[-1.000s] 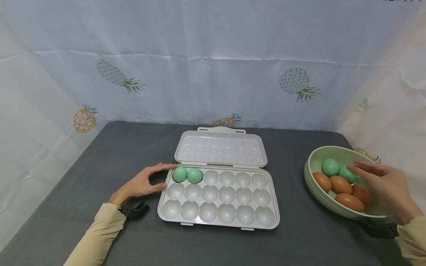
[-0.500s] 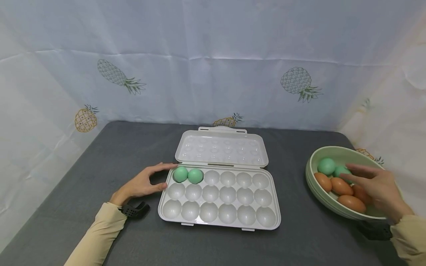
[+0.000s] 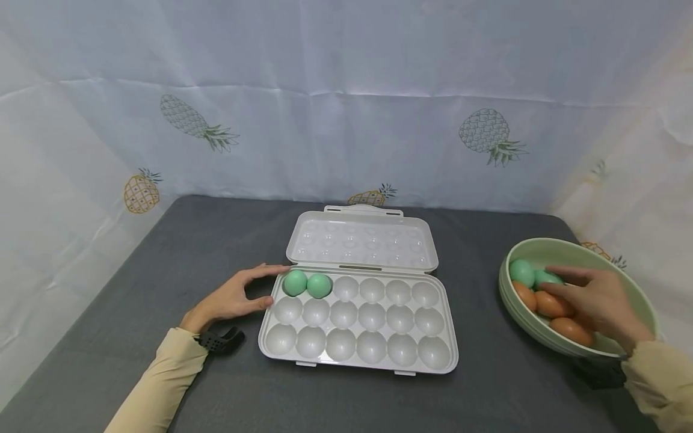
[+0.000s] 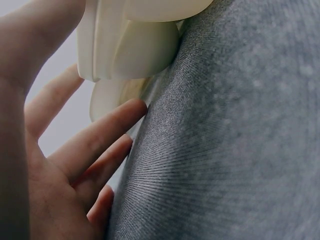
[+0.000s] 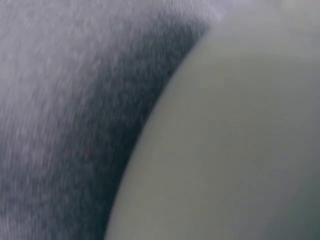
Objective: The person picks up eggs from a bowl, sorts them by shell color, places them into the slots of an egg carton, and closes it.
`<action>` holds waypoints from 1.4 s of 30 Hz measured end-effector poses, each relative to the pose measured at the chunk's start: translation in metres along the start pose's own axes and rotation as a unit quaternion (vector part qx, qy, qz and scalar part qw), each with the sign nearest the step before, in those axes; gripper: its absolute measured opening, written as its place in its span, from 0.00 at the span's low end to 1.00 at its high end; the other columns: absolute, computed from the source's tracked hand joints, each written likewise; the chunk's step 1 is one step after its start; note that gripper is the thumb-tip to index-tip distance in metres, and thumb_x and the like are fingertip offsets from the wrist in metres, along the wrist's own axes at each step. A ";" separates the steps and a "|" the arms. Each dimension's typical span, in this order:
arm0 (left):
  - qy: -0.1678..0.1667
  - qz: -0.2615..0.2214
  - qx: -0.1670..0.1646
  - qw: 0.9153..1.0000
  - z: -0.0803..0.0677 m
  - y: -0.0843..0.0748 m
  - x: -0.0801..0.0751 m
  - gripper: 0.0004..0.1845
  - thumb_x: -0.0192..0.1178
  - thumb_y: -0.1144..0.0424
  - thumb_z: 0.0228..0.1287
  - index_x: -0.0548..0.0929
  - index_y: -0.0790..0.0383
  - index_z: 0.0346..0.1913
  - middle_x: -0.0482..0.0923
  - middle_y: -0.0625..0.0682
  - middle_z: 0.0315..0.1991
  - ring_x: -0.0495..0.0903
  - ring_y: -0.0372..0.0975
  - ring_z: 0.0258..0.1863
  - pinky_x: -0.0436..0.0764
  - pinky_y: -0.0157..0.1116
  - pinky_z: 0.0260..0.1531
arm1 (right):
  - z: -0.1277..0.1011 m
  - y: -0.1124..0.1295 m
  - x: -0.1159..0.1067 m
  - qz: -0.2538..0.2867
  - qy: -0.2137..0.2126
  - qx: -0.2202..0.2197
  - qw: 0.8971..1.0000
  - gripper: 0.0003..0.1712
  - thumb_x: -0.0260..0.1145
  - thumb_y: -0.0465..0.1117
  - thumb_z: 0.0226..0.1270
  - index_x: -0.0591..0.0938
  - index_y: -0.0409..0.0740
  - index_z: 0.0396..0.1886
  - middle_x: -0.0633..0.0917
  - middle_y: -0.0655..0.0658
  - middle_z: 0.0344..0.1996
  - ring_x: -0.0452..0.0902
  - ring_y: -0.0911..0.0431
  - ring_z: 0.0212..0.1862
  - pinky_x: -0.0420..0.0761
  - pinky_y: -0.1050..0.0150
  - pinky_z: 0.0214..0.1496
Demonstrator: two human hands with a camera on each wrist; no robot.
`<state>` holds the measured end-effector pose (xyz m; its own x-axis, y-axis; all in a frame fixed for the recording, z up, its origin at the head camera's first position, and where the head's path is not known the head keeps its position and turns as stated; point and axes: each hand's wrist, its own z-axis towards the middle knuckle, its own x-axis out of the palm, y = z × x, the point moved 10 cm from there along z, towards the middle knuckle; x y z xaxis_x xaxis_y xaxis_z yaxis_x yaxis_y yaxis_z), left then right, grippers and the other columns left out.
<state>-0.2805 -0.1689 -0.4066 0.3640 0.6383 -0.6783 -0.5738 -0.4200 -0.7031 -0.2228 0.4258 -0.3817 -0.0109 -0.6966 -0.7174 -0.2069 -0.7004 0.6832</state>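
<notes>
Two green eggs point(image 3: 319, 285) sit side by side at the left end of the far row in a white plastic egg tray point(image 3: 357, 329), whose hinged lid point(image 3: 362, 240) lies open along its far side. At the tray's left edge the left hand point(image 3: 227, 297) is spread wide and grasps nothing, its forefinger by the far corner and its thumb at the rim; the left wrist view shows the other fingers fanned out just beside the tray. Well to the right of the tray stands a stack of pale green bowls point(image 3: 563, 254). The right hand point(image 3: 592, 297) reaches into the upper one, partly opened, thumb and fingers about a green egg point(image 3: 547, 278); whether they pinch it I cannot tell. Another green egg point(image 3: 521, 272) lies on the side nearer the tray, beside brown eggs point(image 3: 571, 331), one partly hidden by that hand. Beneath the tray is a dark grey cloth point(image 3: 325, 400); beyond it hangs a pineapple-print curtain point(image 3: 346, 144).
</notes>
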 end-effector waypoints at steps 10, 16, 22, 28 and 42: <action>0.001 0.003 0.006 1.000 0.003 -0.001 0.001 0.33 0.71 0.57 0.64 0.75 0.47 0.72 0.76 0.48 0.71 0.63 0.62 0.77 0.54 0.50 0.83 | 0.003 0.008 0.010 0.042 0.003 -0.039 0.998 0.27 0.71 0.49 0.70 0.81 0.44 0.66 0.81 0.81 0.37 0.79 0.76 0.37 0.81 0.78 0.40; -0.002 0.004 0.012 1.000 0.004 -0.002 0.000 0.33 0.71 0.58 0.63 0.75 0.48 0.72 0.77 0.48 0.70 0.65 0.59 0.77 0.52 0.41 0.84 | 0.004 0.008 0.008 0.037 -0.010 -0.051 0.998 0.35 0.70 0.49 0.72 0.75 0.35 0.70 0.78 0.84 0.38 0.77 0.78 0.38 0.83 0.76 0.38; -0.001 0.002 0.008 1.000 0.004 -0.002 0.000 0.33 0.71 0.58 0.63 0.75 0.48 0.72 0.76 0.48 0.71 0.63 0.61 0.77 0.52 0.40 0.84 | 0.004 0.011 0.005 0.011 -0.041 -0.063 0.997 0.35 0.70 0.52 0.71 0.75 0.38 0.71 0.79 0.85 0.35 0.78 0.77 0.35 0.80 0.78 0.36; 0.000 0.002 0.005 1.000 0.004 -0.003 0.000 0.33 0.71 0.58 0.63 0.75 0.48 0.72 0.76 0.49 0.71 0.63 0.63 0.76 0.55 0.60 0.79 | 0.002 0.015 0.006 0.020 -0.045 -0.070 0.996 0.37 0.69 0.53 0.72 0.73 0.37 0.73 0.77 0.87 0.38 0.76 0.80 0.38 0.79 0.80 0.38; -0.003 0.003 -0.005 1.000 -0.001 0.000 0.000 0.33 0.71 0.59 0.63 0.75 0.47 0.72 0.77 0.48 0.70 0.62 0.63 0.77 0.54 0.39 0.82 | -0.005 0.016 -0.004 0.117 -0.085 -0.045 0.988 0.35 0.71 0.47 0.70 0.73 0.48 0.74 0.83 0.81 0.40 0.76 0.83 0.46 0.76 0.85 0.45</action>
<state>-0.2796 -0.1697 -0.4070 0.3555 0.6401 -0.6811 -0.5684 -0.4305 -0.7012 -0.2212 0.4170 -0.3673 -0.2142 -0.8103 -0.5455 -0.0917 -0.5393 0.8371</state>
